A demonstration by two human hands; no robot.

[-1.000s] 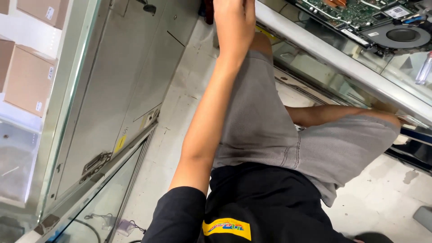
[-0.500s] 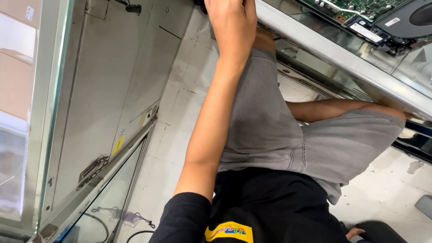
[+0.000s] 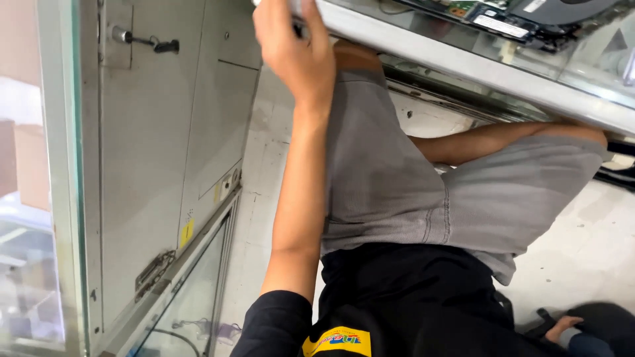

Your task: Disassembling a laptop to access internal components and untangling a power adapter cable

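My left hand [image 3: 292,49] reaches up to the near corner of a glass counter with a metal rim [image 3: 463,63]. Its fingers curl at the rim and are cut off by the top of the picture, so what they hold is unclear. The bare left forearm runs down to my black sleeve [image 3: 274,327]. An opened laptop [image 3: 529,13] with its circuit board and fan exposed lies on the counter top. My right hand is not visible; a bare limb [image 3: 489,140] lies across my grey shorts [image 3: 390,178] and ends under the counter.
A grey metal cabinet door [image 3: 152,152] with a key in its lock [image 3: 142,41] stands on the left, with a glass showcase [image 3: 192,304] below it. A pale tiled floor [image 3: 264,172] lies between cabinet and counter. A sandalled foot [image 3: 562,325] shows at bottom right.
The view has tilted up and right, so the hand and counter rim sit lower in the picture. The left hand stays at the counter's corner. The cabinet key has come into view.
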